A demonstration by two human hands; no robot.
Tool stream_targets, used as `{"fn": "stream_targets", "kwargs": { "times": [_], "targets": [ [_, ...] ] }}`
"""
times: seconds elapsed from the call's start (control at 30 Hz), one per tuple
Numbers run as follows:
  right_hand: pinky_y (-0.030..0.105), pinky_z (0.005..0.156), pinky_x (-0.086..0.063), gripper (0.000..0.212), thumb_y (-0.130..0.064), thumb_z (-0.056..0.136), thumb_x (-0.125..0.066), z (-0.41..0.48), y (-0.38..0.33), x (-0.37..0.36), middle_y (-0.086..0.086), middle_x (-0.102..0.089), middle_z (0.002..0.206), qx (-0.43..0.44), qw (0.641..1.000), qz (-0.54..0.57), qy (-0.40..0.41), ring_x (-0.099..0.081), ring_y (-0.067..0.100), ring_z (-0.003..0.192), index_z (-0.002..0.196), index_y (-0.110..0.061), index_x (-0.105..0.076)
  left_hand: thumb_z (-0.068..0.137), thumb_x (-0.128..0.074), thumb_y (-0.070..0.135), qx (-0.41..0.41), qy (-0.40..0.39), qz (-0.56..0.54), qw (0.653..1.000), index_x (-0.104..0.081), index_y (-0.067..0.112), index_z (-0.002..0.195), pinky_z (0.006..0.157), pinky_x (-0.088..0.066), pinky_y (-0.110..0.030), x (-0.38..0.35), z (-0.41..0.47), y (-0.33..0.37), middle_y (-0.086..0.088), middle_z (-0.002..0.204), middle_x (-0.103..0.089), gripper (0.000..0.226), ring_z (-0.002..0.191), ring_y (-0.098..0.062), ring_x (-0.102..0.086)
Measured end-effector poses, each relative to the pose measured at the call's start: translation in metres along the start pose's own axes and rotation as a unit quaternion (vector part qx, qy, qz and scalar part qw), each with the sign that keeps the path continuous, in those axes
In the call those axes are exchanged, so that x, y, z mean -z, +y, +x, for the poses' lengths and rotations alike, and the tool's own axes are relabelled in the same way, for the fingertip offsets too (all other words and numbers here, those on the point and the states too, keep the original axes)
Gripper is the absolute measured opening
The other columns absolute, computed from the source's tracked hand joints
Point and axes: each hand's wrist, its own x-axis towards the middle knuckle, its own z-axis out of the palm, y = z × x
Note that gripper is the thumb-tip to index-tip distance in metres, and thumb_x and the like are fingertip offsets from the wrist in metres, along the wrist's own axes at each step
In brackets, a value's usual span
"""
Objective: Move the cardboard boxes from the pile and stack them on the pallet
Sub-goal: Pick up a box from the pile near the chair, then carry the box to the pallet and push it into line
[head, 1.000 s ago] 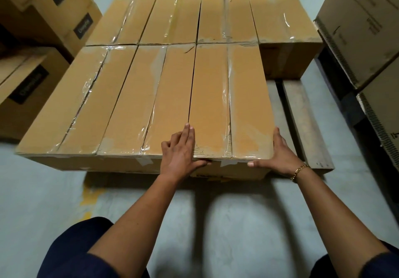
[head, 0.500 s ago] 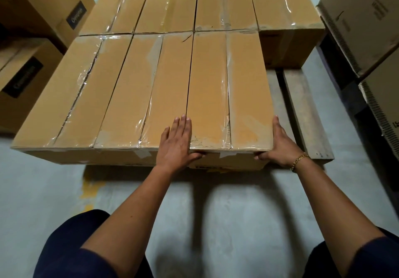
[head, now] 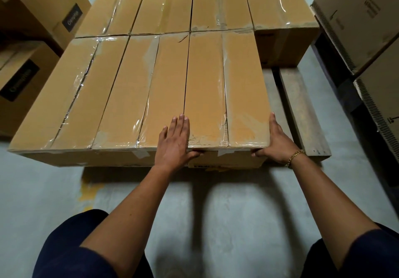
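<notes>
Seating cardboard box (head: 224, 92) on pallet (head: 302, 113), front row | left hand (head: 174, 146) flat on top, fingers (head: 182, 124) straight; right hand (head: 278, 144) flat against its side; nothing clasped | to do: fill pallet's bare right front; move pile boxes (head: 28, 88) left of pallet.

The floor (head: 237, 223) is smooth concrete, pale grey-blue, with faint scuffs and mottled wear. A yellow paint patch (head: 87, 188), worn and ragged at its edges, marks it on the left. Just right of the patch, two soft dark shadows (head: 199, 193) run side by side across the concrete. Far right of the patch the floor falls into deep shade. The light is dim and even.
</notes>
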Motion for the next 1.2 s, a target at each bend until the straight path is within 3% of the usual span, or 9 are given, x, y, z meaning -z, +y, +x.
{"fn": "stream_targets", "kwargs": {
  "times": [0.6, 0.73, 0.83, 0.9, 1.03, 1.2],
  "targets": [
    [0.042, 0.112, -0.037, 0.15, -0.026, 0.063, -0.095, -0.003, -0.002, -0.004, 0.006, -0.014, 0.166, -0.021, 0.999, -0.024, 0.002, -0.037, 0.033, 0.143, 0.155, -0.028, 0.024, 0.084, -0.048, 0.08, -0.007, -0.011, 0.004, 1.0, 0.014, 0.013, 0.159, 0.126, -0.004, -0.047, 0.001, -0.002, 0.001, -0.006, 0.168, 0.018, 0.119, 0.155, -0.024, 0.015],
    [0.046, 0.115, -0.035, 0.152, -0.036, 0.061, -0.095, -0.013, -0.012, 0.002, 0.002, -0.003, 0.168, -0.034, 0.998, -0.052, -0.007, -0.031, 0.033, 0.147, 0.154, -0.028, 0.025, 0.086, -0.044, 0.08, -0.023, -0.079, 0.029, 0.996, 0.021, 0.01, 0.157, 0.126, -0.002, -0.05, 0.013, 0.001, -0.002, -0.01, 0.165, 0.025, 0.118, 0.154, -0.027, 0.019],
    [0.052, 0.119, -0.025, 0.146, -0.059, 0.064, -0.086, -0.027, -0.037, 0.032, -0.001, 0.017, 0.167, -0.044, 0.984, -0.166, -0.041, -0.01, 0.027, 0.154, 0.155, -0.026, 0.024, 0.087, -0.04, 0.081, -0.035, -0.127, 0.028, 0.991, 0.027, 0.013, 0.155, 0.125, 0.003, -0.051, 0.054, -0.003, -0.009, -0.007, 0.161, 0.034, 0.117, 0.152, -0.026, 0.024],
    [0.049, 0.121, -0.021, 0.135, -0.069, 0.071, -0.074, -0.037, -0.07, 0.062, -0.001, 0.015, 0.167, -0.015, 0.978, -0.206, -0.037, -0.005, 0.024, 0.155, 0.157, -0.023, 0.019, 0.093, -0.03, 0.077, -0.026, -0.11, 0.01, 0.994, 0.025, 0.015, 0.155, 0.125, 0.002, -0.05, 0.098, -0.008, -0.013, -0.004, 0.162, 0.033, 0.104, 0.152, -0.023, 0.024],
    [0.045, 0.121, -0.019, 0.109, -0.069, 0.086, -0.057, -0.069, -0.154, 0.126, -0.001, 0.003, 0.169, 0.034, 0.973, -0.229, -0.016, -0.009, 0.023, 0.154, 0.16, -0.019, 0.007, 0.096, -0.014, 0.073, -0.009, -0.088, -0.017, 0.996, 0.021, 0.018, 0.157, 0.125, 0.004, -0.048, 0.2, -0.029, -0.016, -0.002, 0.164, 0.028, 0.09, 0.153, -0.02, 0.022],
    [0.043, 0.122, -0.019, 0.101, -0.068, 0.09, -0.051, -0.128, -0.263, 0.196, -0.002, 0.001, 0.169, 0.084, 0.963, -0.253, -0.045, -0.01, 0.021, 0.154, 0.16, -0.02, 0.003, 0.096, -0.014, 0.074, 0.032, -0.091, -0.05, 0.994, 0.019, 0.02, 0.158, 0.125, 0.004, -0.047, 0.338, -0.077, -0.028, 0.0, 0.165, 0.026, 0.089, 0.153, -0.019, 0.02]
  ]
}}
